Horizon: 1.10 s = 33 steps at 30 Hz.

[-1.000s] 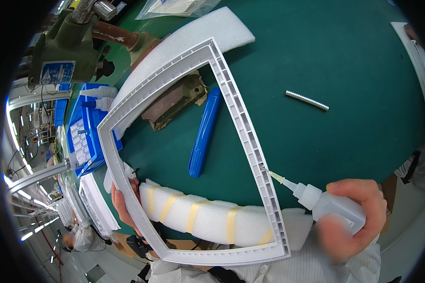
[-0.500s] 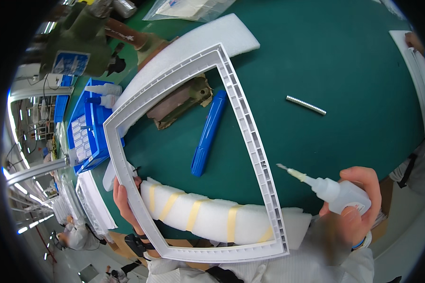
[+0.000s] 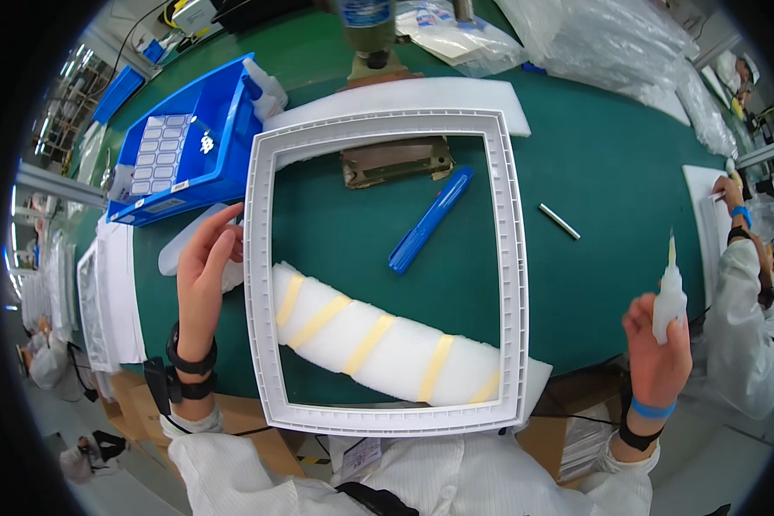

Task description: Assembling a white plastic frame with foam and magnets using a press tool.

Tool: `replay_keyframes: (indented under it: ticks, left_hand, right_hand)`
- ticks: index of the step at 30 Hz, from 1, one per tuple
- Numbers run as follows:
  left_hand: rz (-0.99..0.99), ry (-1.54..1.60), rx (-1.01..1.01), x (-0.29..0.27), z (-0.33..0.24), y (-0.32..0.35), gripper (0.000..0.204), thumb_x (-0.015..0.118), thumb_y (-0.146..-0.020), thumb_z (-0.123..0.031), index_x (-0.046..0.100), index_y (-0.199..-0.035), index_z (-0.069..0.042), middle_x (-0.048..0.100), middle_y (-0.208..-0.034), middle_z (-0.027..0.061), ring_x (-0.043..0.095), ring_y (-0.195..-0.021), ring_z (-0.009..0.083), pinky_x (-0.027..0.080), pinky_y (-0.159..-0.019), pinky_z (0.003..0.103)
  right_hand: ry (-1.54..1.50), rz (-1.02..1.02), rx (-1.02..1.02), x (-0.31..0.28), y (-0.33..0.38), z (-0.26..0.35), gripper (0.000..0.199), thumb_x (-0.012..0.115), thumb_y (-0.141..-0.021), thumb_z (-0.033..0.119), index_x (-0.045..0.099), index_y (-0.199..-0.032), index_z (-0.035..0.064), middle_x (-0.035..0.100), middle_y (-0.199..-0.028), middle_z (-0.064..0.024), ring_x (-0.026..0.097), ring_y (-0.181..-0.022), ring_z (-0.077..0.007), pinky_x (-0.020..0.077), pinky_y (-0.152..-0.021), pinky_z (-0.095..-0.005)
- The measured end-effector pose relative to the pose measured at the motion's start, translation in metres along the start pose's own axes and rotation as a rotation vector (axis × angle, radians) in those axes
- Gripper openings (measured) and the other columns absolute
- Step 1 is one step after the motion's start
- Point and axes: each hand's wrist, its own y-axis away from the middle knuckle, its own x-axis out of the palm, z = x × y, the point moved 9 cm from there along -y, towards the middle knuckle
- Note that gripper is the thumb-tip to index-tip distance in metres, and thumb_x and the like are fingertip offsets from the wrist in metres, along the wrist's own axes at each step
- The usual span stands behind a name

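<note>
A white rectangular plastic frame (image 3: 514, 284) with a ribbed edge lies in front of me, resting on foam at its far and near sides. Beside its left edge is my left hand (image 3: 202, 262), thumb and index finger apart, fingertips at the frame's side; whether they press on it I cannot tell. Away to the right, my right hand (image 3: 658, 353) grips a small white squeeze bottle (image 3: 669, 305) with a thin tip pointing up. Through the frame's opening show a blue marker pen (image 3: 430, 221) and a taped foam strip (image 3: 365, 337).
A blue bin (image 3: 219, 142) with labels and bottles stands at far left. The base of a green metal tool (image 3: 396, 162) sits behind the frame. A small metal rod (image 3: 559, 221) lies right of it. Plastic bags (image 3: 593, 52) cover the far right; a co-worker's arm (image 3: 740, 224) is at right.
The frame has gone from tilted to lying squarer on the foam. My left hand has let go its wrap around the frame's side. My right hand moved outward, turning the bottle upright. My view has turned.
</note>
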Motion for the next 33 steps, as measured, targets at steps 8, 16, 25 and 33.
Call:
replay_keyframes:
  ticks: [8, 16, 25, 33]
  left_hand:
    - [-0.083, -0.205, 0.253, 0.001, 0.01, 0.006, 0.021, 0.058, -0.093, -0.005, 0.067, -0.11, 0.003, 0.067, -0.086, 0.0077, 0.061, -0.077, 0.0125, 0.048, -0.07, 0.026]
    - [-0.042, -0.22, 0.285, 0.01, -0.002, 0.015, 0.017, 0.057, -0.093, -0.006, 0.067, -0.103, 0.004, 0.067, -0.086, 0.0135, 0.062, -0.073, 0.0215, 0.047, -0.069, 0.03]
    - [-0.026, -0.104, 0.167, 0.01, 0.005, 0.009, 0.036, 0.054, -0.093, -0.005, 0.058, -0.128, 0.0, 0.066, -0.083, 0.0071, 0.059, -0.074, 0.0125, 0.047, -0.07, 0.026]
    - [0.031, 0.002, 0.171, 0.013, -0.001, 0.011, 0.049, 0.055, -0.094, -0.005, 0.045, -0.142, -0.001, 0.064, -0.083, 0.0058, 0.058, -0.076, 0.0108, 0.047, -0.071, 0.025]
  right_hand:
    - [0.038, 0.095, -0.014, 0.053, -0.092, 0.017, 0.049, 0.058, -0.096, 0.018, 0.044, -0.142, 0.0069, 0.057, -0.126, -0.0052, 0.053, -0.118, -0.0179, 0.0416, -0.094, -0.0353]
    - [0.443, 0.08, -0.151, 0.084, -0.221, -0.029, 0.041, 0.07, -0.089, 0.015, 0.055, -0.127, 0.0069, 0.066, -0.111, -0.0033, 0.06, -0.106, -0.0137, 0.0442, -0.09, -0.0294]
    - [0.602, 0.054, -0.357, 0.096, -0.274, -0.059, 0.04, 0.075, -0.083, 0.012, 0.058, -0.118, 0.0029, 0.07, -0.107, -0.0097, 0.065, -0.1, -0.0164, 0.049, -0.086, -0.0285]
    - [0.691, 0.001, -0.445, 0.077, -0.271, -0.06, 0.049, 0.075, -0.084, 0.015, 0.052, -0.125, 0.003, 0.069, -0.106, -0.009, 0.064, -0.092, -0.0147, 0.0495, -0.08, -0.0288]
